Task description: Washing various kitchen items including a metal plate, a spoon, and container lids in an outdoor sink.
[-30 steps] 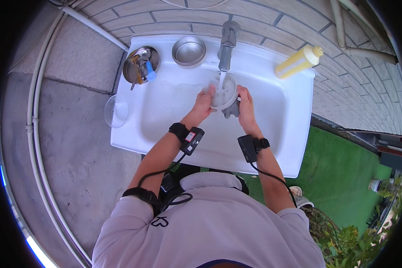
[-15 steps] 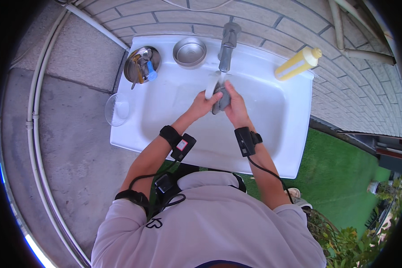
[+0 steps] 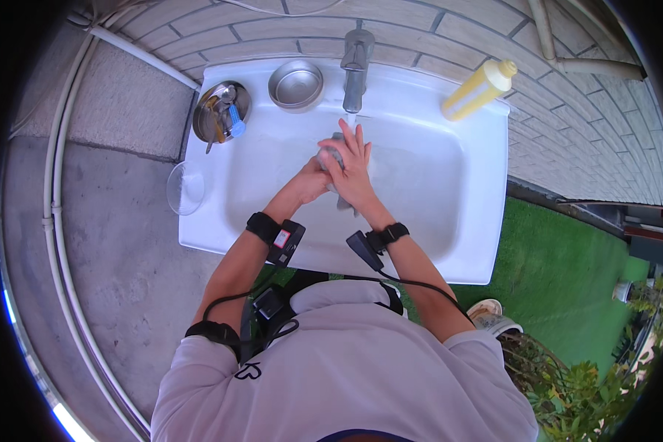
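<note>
Under the faucet (image 3: 356, 70), a thin stream of water runs down by my right fingertips. My left hand (image 3: 313, 182) is closed round a small pale, rounded dish (image 3: 331, 157), mostly hidden by my hands. Over it lies my right hand (image 3: 355, 175), its fingers stretched out towards the faucet, holding a grey cloth (image 3: 345, 205) against the dish. The cloth's ends stick out beyond the thumb and below the palm. Both hands are above the basin of the white sink (image 3: 420, 221).
On the sink's back ledge stand a metal bowl (image 3: 201, 131) of spoons and other utensils, with a blue-handled utensil (image 3: 236, 127), an empty round metal tin (image 3: 296, 85) and a yellow squeeze bottle (image 3: 479, 91). A clear plastic bowl (image 3: 185, 188) sits at the left rim. A brick wall (image 3: 420, 37) rises behind.
My right hand has turned palm down, from gripping the cloth beside the dish to lying over it with fingers extended. My left hand has shifted slightly towards me, and the dish has tilted.
</note>
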A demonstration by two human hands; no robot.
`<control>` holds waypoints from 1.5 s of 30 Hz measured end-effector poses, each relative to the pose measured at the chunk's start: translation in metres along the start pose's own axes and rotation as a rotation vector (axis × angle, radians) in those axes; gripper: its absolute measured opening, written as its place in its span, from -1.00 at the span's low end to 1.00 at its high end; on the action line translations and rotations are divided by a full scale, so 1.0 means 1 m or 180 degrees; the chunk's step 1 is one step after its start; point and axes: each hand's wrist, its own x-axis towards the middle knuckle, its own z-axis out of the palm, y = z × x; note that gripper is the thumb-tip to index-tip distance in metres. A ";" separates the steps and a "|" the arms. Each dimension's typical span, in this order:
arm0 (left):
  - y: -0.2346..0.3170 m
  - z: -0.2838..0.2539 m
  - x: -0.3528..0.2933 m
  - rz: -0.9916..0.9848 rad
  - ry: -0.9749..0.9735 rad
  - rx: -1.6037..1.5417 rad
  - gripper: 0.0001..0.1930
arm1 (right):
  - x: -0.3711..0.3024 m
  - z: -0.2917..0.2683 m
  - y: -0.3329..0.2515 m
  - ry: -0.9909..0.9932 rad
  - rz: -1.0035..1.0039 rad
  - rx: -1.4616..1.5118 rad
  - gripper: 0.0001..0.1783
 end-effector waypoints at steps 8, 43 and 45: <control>-0.005 -0.004 -0.014 0.0407 0.0392 0.0201 -0.52 | 0.008 0.003 0.037 0.0561 0.1869 0.0769 -0.54; -0.016 -0.130 -0.180 0.0607 0.1559 -0.0489 -0.48 | -0.018 0.117 0.057 -0.2349 0.0547 -0.0797 -0.44; -0.013 -0.123 -0.165 0.0694 0.1467 -0.0604 -0.47 | -0.029 0.080 0.070 -0.2396 0.0066 -0.0511 -0.48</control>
